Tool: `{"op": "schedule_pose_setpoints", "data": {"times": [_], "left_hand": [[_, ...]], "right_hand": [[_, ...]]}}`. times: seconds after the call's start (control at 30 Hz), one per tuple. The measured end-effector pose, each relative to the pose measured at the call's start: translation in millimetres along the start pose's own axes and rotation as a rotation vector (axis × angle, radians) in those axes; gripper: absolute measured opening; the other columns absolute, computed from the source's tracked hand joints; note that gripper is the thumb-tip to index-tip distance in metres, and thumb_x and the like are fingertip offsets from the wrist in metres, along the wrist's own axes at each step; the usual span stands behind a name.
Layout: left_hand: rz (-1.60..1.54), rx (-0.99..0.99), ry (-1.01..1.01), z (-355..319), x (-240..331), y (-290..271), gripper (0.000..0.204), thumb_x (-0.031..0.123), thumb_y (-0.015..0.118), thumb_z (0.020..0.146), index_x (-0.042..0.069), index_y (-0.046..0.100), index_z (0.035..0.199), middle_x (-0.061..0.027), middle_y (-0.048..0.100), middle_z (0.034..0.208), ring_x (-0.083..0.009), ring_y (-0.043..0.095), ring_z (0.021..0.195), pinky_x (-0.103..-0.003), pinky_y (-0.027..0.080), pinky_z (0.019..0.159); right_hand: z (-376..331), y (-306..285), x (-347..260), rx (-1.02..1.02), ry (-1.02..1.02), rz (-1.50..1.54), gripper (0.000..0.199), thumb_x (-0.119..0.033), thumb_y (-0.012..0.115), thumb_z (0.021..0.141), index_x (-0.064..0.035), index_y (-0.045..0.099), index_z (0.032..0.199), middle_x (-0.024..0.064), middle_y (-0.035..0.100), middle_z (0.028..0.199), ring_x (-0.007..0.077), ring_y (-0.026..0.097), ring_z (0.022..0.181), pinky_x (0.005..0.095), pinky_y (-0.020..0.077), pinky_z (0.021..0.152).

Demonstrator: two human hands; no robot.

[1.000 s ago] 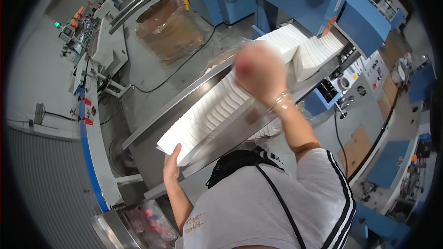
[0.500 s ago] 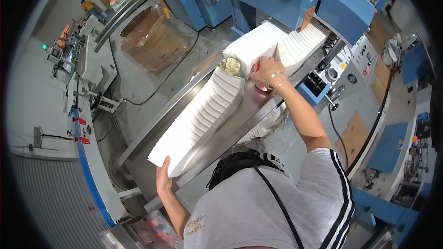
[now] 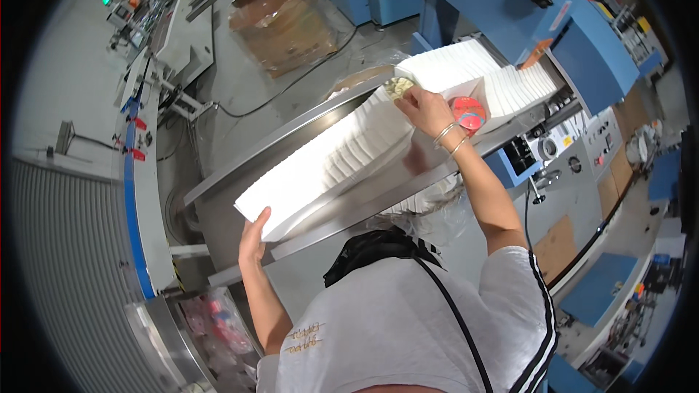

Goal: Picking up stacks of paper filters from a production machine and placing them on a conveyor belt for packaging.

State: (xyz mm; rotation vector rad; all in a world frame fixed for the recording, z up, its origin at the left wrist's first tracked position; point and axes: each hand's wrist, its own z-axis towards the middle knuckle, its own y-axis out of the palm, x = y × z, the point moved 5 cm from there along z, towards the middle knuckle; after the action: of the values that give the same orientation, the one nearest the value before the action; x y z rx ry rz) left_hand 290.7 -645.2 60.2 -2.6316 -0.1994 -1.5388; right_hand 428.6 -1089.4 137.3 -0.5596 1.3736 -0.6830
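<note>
A long row of white folded paper pieces [image 3: 328,156] lies slantwise in a metal trough [image 3: 342,207]. My left hand [image 3: 253,239] grips its near end, thumb along the edge and the other fingers mostly hidden. At the far end sits a yellowish, crumpled, rounded thing [image 3: 398,87]. My right hand [image 3: 429,110] has its bent fingers closed on that thing, partly covering it. Just right of my right hand, a red round object [image 3: 467,115] with a patterned face leans against the white pieces beyond.
More white folded pieces [image 3: 510,87] fill the trough's far end, beside a blue machine [image 3: 502,7]. Clear plastic with white pieces [image 3: 426,200] lies below the near rim. A plastic-lined carton [image 3: 284,29] stands on the floor, with a black cable [image 3: 291,94] nearby.
My right hand has let go of the red round object and moved left onto the yellowish crumpled thing. My left hand stays at the row's near end. The whole view has shifted slightly.
</note>
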Motion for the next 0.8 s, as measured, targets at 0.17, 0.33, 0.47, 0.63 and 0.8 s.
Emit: {"op": "schedule_pose_setpoints", "data": {"times": [0.17,0.33,0.47,0.63,0.8], "left_hand": [[-0.034,-0.016,0.006,8,-6,-7,0.089,0.036,0.071,0.083,-0.005,0.020,0.145,-0.0158,0.033,0.147,-0.0258,0.030,0.136,-0.033,0.020,0.112],[0.023,-0.051,0.019,-9,16,-3,0.094,0.043,0.070,0.082,-0.002,0.018,0.146,-0.0184,0.030,0.148,-0.0287,0.027,0.137,-0.037,0.017,0.113],[0.126,-0.059,0.011,0,16,-18,0.100,0.048,0.070,0.079,0.000,0.016,0.148,-0.0194,0.027,0.150,-0.0289,0.020,0.141,-0.040,0.012,0.114],[0.152,-0.087,-0.067,1,3,-105,0.103,0.056,0.068,0.078,-0.002,0.017,0.147,-0.0199,0.022,0.152,-0.0296,0.011,0.143,-0.044,0.006,0.114],[0.009,-0.126,-0.100,3,13,-164,0.098,0.056,0.066,0.080,-0.002,0.023,0.146,-0.0181,0.028,0.150,-0.0277,0.018,0.142,-0.042,0.009,0.114]], "right_hand": [[20,43,23,-0.241,0.107,-0.044,0.063,-0.061,0.052,0.084,0.0012,0.066,0.079,0.0247,0.065,0.082,0.0394,0.063,0.081,0.0433,0.0478,0.076],[5,64,-15,-0.551,-0.019,-0.021,0.105,-0.076,0.049,0.077,0.0180,0.043,0.124,0.0352,0.054,0.119,0.0416,0.050,0.119,0.0387,0.0378,0.101],[-5,95,10,-0.570,0.057,-0.076,0.112,-0.078,0.053,0.073,0.0231,0.043,0.118,0.0377,0.052,0.117,0.0401,0.051,0.117,0.0382,0.0377,0.102],[-49,122,-52,-0.693,0.136,0.225,0.069,-0.063,0.058,0.083,0.0025,0.054,0.103,0.0067,0.053,0.082,0.0149,0.053,0.077,0.0294,0.0527,0.071],[-46,157,-34,-0.740,0.525,0.766,0.066,-0.060,0.048,0.091,-0.0031,0.049,0.126,0.0065,0.055,0.111,0.0165,0.054,0.102,0.0303,0.0502,0.084]]}}
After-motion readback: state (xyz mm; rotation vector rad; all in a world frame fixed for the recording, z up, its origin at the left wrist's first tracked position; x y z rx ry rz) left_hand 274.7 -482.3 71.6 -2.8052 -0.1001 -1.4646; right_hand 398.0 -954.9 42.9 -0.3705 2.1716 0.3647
